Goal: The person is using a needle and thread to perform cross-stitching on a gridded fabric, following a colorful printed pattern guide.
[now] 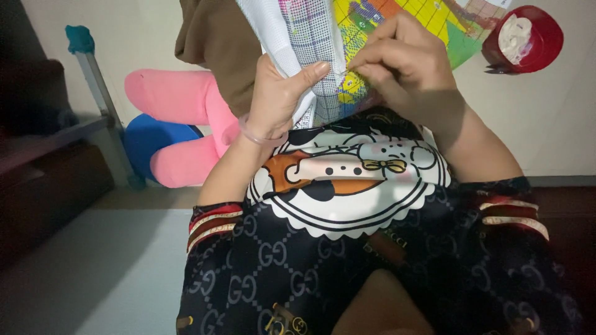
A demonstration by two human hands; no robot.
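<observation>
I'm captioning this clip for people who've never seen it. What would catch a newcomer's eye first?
Top centre, the left hand grips a white gridded stitching cloth with bright yellow and green patches, while the right hand pinches what looks like a thin needle against it. At far left lies a pink and blue soft toy, and a round red case sits at top right.

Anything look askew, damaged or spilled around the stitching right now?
Nothing stands out. The left hand holds the white gridded embroidery cloth by its folded edge; the right hand pinches a thin needle at the coloured patch. The round red container sits apart, nothing spilled.
</observation>
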